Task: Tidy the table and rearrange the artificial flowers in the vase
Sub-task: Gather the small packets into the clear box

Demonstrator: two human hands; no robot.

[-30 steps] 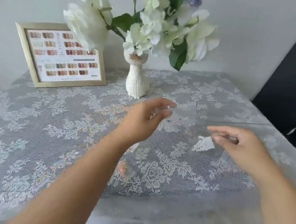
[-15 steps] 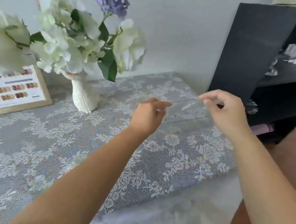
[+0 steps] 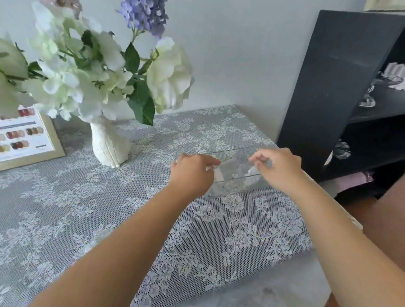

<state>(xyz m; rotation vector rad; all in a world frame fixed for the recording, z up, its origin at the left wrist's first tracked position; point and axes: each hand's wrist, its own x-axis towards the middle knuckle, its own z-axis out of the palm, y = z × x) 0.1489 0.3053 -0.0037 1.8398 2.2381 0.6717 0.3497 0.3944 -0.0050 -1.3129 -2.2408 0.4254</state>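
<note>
Both hands have closed in since half a second ago: left hand [image 3: 192, 172] and right hand [image 3: 278, 168] each keep a pinched grip on a clear sheet [image 3: 237, 179] just above the table [image 3: 42, 212], right of the vase [image 3: 109, 144]. Tidying step; next, carry it clear.

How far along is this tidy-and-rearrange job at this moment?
Early to midway. Most of the lace-covered table shows no loose clutter. In hand: the left hand and right hand pinch opposite ends of a clear plastic piece near the table's right edge. Left: the flowers in the white vase, which neither hand touches.
</note>
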